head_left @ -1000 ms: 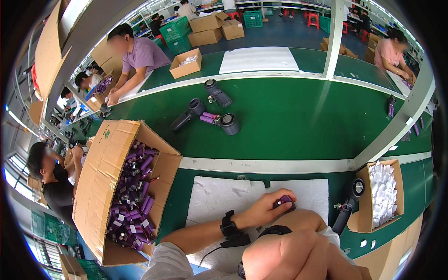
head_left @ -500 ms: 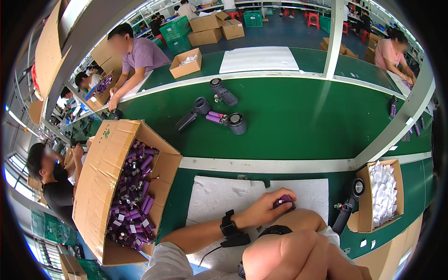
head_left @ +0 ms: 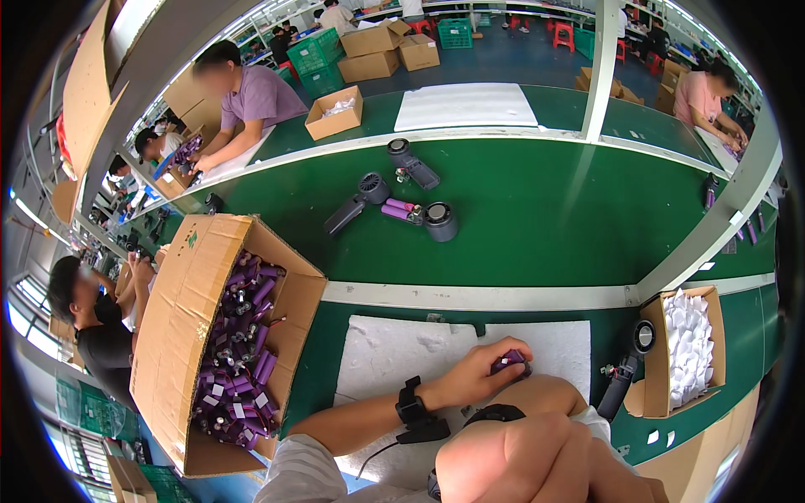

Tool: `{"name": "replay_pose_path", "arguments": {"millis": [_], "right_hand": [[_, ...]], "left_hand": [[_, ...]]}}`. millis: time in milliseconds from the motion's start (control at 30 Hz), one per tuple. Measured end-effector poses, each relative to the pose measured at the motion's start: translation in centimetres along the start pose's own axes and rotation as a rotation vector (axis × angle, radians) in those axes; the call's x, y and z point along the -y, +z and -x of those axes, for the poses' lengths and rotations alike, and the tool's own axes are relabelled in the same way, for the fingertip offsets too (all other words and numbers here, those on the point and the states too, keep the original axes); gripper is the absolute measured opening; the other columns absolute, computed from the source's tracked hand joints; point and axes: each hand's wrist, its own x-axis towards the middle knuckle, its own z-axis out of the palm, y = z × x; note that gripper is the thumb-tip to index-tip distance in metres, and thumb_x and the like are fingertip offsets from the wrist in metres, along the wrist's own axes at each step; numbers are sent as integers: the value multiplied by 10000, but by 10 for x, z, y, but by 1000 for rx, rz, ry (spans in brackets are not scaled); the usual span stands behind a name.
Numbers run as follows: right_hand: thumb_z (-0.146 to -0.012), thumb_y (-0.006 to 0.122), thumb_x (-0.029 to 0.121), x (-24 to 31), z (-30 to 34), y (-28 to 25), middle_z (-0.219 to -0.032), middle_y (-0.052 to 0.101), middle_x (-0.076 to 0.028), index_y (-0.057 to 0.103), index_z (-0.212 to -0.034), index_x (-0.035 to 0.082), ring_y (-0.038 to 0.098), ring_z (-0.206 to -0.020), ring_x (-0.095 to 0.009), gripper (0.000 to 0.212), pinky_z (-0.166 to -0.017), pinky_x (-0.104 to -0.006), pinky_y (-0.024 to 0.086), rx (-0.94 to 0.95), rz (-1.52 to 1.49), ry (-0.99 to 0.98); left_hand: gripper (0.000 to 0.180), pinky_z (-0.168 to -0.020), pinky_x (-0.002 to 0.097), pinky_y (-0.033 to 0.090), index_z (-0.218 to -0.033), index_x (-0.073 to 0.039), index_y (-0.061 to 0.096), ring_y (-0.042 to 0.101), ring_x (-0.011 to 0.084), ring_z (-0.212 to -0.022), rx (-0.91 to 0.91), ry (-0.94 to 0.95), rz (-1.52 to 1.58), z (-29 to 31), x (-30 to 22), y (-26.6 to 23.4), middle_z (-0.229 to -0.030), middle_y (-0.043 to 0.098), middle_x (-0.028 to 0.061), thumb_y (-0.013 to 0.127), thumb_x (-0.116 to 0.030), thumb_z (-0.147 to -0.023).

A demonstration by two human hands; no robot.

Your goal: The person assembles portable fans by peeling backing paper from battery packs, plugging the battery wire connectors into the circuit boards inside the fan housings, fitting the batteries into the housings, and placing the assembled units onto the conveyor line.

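Note:
My left hand [head_left: 490, 366] is closed round a purple battery pack [head_left: 508, 360], resting over white foam sheets [head_left: 411, 339] on the green bench. A black band is strapped round that wrist. Very close to the camera, at the bottom, is my right hand [head_left: 537, 457] with its fingers folded in. Whatever it holds, if anything, is hidden. To the right of my hands lies a dark handheld fan body [head_left: 619, 387] with a round head [head_left: 644, 336], a small connector beside its handle.
On my left a tilted cardboard box [head_left: 298, 323] holds many purple battery packs [head_left: 239, 360]. At right stands a carton of white pieces [head_left: 689, 352]. Beyond a pale rail [head_left: 478, 296], fan parts [head_left: 440, 221] lie on a green belt [head_left: 537, 218]. Co-workers sit left and far right.
The fan parts on the green belt have shifted slightly right. At far left, a co-worker's hands moved from the belt edge to a purple pack. My own hands look unchanged.

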Motion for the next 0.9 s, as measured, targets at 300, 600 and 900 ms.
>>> {"name": "replay_pose_path", "arguments": {"millis": [300,600,900], "right_hand": [[-898,512,88,5,8,-3,-1153,665,21,510,-1239,76,658,-655,-333,341,-609,-396,541,14,-17,-1],[-887,509,94,1,2,10,-1117,674,22,523,-1215,66,646,-622,-312,329,-602,-381,536,-96,68,6],[-890,507,89,2,1,9,-1141,665,20,513,-1218,58,645,-622,-310,330,-612,-378,535,-65,91,9]], "left_hand": [[217,-896,308,476,-1168,-58,544,604,164,-1007,-3,0,-5,0,-1,1,-1069,628,78,555,-67,-951],[220,-891,309,477,-1168,-62,545,605,164,-1004,-4,-8,-2,0,0,0,-1070,628,78,557,-62,-948],[218,-888,308,478,-1167,-60,547,606,163,-1004,0,-15,-11,0,-1,0,-1070,628,77,560,-73,-949]]}}
